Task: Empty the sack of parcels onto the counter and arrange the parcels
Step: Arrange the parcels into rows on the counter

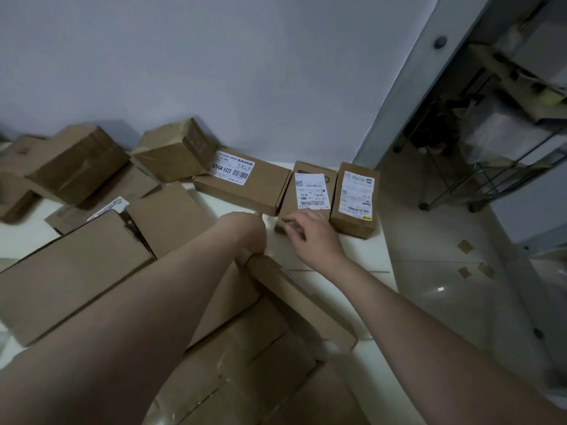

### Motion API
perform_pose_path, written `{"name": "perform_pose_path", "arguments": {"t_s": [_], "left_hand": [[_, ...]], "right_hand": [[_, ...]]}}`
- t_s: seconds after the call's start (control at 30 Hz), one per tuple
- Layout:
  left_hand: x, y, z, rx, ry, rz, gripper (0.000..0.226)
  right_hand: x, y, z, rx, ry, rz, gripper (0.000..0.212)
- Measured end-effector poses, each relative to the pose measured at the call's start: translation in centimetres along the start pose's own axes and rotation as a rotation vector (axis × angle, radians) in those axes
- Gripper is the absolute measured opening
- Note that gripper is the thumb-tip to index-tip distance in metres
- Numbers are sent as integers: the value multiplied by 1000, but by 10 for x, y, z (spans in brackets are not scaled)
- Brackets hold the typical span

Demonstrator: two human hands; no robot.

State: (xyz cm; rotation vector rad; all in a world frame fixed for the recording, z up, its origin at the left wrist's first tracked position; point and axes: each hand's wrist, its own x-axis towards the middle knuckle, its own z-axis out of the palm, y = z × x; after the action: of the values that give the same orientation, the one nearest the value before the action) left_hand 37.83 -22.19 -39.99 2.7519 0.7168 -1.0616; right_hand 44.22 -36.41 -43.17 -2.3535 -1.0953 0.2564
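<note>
The white counter (310,268) carries all the parcels in view, and no sack shows. Biggest is the wide flat brown cardboard box (70,277) at the near left, with more loose brown cartons heaped behind it against the wall. Next comes the long brown carton with a printed white label (245,185), lying flat, and beside it two small brown boxes in a tidy row: the small box with a white shipping label (306,194) and the small end box with a tall label (356,200) near the counter's edge. All look stiff and light, and likely slide easily on the smooth top; taking them by opposite side walls, off the taped flaps, seems safest. The right hand (310,237) is loose, fingers spread and touching the near end of the middle small box. The left hand (248,231) reaches the long carton's near corner, its fingers hidden, so I cannot tell its grip
</note>
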Motion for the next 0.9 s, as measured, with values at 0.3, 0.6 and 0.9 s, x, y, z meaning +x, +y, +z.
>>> {"name": "perform_pose_path", "arguments": {"t_s": [0.3,0.6,0.9], "left_hand": [[9,-43,7,-339,352,-161,39],[44,-68,11,-688,381,-199,54],[33,-61,18,-744,319,-319,64]], "right_hand": [[33,-26,12,-77,-33,110,48],[130,-23,28,-326,-269,310,105],[81,-53,51,-367,-140,136,55]]}}
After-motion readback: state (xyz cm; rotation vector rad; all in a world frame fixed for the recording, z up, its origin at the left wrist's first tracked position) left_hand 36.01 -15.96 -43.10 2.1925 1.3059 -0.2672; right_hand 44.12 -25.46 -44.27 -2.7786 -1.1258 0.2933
